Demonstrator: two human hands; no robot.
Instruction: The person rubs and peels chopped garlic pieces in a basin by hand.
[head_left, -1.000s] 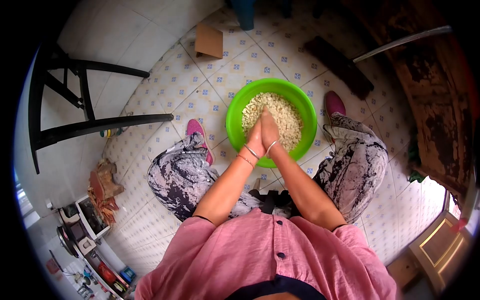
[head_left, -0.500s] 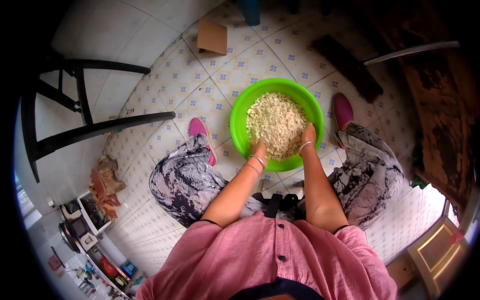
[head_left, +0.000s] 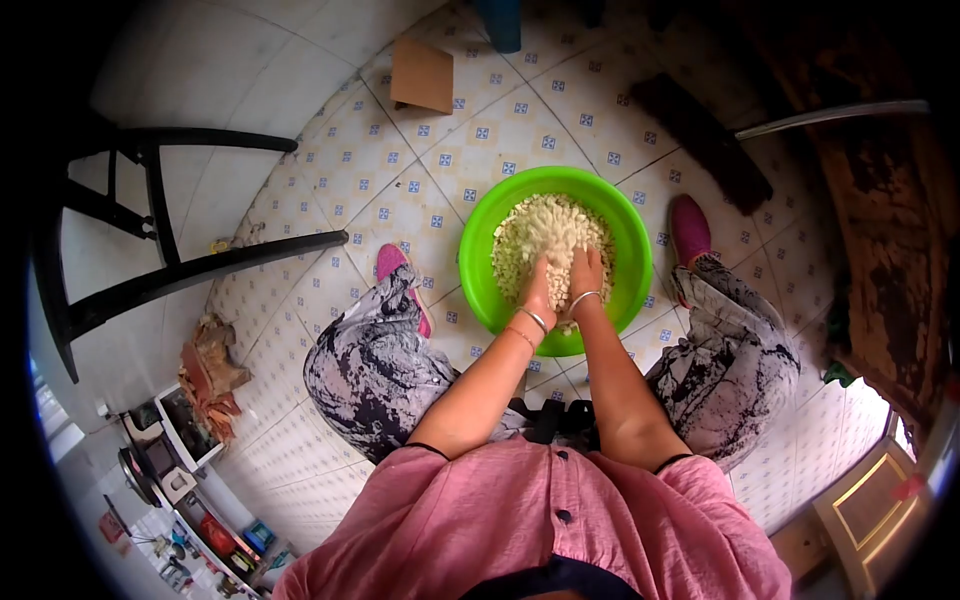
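A bright green round basin [head_left: 478, 250] on the tiled floor holds a heap of small pale chopped pieces [head_left: 508, 262], whose exact kind I cannot make out. Inside it, my left hand [head_left: 537, 288] and my right hand [head_left: 586, 272] are close together, cupped around a raised mound of the pieces. That mound is smeared by motion just beyond the fingers. Left fingertips are partly hidden among the pieces; several right fingers show, pointing away from me. Each wrist wears a metal bangle.
The basin stands between my pink shoes [head_left: 392, 262]. A black metal frame [head_left: 230, 255] reaches in from the left. Beyond the basin are a cardboard piece [head_left: 422, 76] and a dark wooden plank [head_left: 700, 140]. A cluttered shelf [head_left: 190, 490] is at lower left.
Both hands have moved inward from the basin's near left and right sides to the middle of the heap. Pieces between them are lifted and blurred. The basin appears slightly nearer.
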